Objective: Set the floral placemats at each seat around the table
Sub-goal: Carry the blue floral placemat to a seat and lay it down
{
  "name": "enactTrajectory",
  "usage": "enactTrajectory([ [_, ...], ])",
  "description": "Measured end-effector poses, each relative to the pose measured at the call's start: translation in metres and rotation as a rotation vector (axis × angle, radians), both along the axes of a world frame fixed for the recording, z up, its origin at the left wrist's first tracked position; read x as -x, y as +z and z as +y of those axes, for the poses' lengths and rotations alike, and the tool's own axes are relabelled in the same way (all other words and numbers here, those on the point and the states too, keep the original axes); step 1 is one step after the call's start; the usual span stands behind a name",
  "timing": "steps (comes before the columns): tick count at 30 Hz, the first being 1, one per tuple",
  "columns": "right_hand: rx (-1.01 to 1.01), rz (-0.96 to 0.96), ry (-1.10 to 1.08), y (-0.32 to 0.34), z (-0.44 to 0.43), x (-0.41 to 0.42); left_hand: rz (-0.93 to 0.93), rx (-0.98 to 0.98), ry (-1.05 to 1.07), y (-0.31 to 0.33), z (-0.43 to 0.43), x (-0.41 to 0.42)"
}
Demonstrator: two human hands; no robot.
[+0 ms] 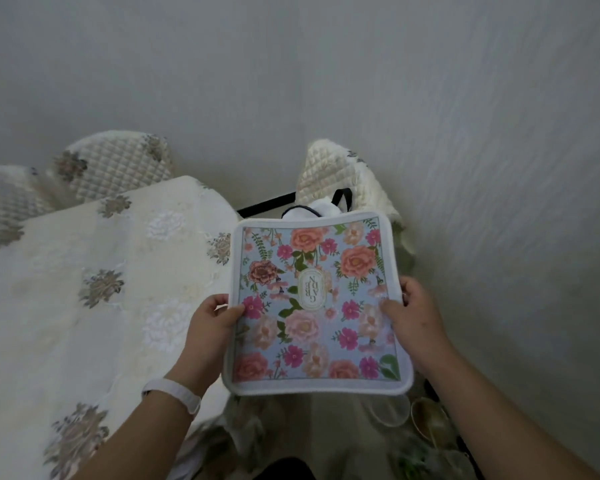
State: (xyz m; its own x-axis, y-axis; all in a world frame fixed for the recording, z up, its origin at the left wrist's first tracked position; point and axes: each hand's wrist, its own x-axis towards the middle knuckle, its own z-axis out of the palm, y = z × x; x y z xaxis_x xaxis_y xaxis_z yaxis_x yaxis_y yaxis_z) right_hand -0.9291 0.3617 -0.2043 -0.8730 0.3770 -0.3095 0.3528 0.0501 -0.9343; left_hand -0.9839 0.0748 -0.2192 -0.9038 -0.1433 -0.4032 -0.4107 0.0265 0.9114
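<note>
Placemat (314, 303), floral, white-bordered: held beside the table (84, 289), left hand (208, 323) and right hand (416, 317) pinching opposite edges. Glass bowls (388, 410) below; contents unclear.

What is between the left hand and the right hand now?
In the head view, the floral placemat fills that stretch: the left hand grips its left edge and the right hand grips its right edge.

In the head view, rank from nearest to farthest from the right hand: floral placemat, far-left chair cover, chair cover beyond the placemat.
1. The floral placemat, gripped by the right hand.
2. The chair cover beyond the placemat, straight ahead.
3. The far-left chair cover, past the table corner.
</note>
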Motion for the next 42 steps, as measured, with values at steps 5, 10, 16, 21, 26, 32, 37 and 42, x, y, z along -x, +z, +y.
enactTrajectory([
  [5, -0.044, 0.003, 0.124, -0.005, -0.006, 0.041, -0.028, 0.011, 0.109, -0.006, -0.015, 0.007],
  [10, -0.025, -0.012, 0.217, -0.016, -0.024, 0.079, -0.047, 0.001, 0.215, -0.017, -0.032, 0.022],
  [16, -0.067, -0.028, 0.266, -0.027, -0.049, 0.143, -0.076, -0.045, 0.327, -0.037, -0.051, 0.058],
  [21, -0.105, -0.05, 0.336, -0.032, -0.077, 0.204, -0.113, -0.076, 0.384, -0.053, -0.075, 0.105],
  [26, -0.175, -0.065, 0.393, -0.036, -0.108, 0.263, -0.112, -0.082, 0.398, -0.062, -0.104, 0.154],
  [32, -0.18, -0.085, 0.399, -0.047, -0.131, 0.306, -0.128, -0.06, 0.341, -0.084, -0.132, 0.203],
  [37, -0.156, -0.136, 0.407, -0.059, -0.143, 0.327, -0.152, -0.024, 0.34, -0.1, -0.14, 0.23],
  [42, -0.155, -0.18, 0.4, -0.078, -0.155, 0.362, -0.167, -0.079, 0.394, -0.113, -0.144, 0.243],
])
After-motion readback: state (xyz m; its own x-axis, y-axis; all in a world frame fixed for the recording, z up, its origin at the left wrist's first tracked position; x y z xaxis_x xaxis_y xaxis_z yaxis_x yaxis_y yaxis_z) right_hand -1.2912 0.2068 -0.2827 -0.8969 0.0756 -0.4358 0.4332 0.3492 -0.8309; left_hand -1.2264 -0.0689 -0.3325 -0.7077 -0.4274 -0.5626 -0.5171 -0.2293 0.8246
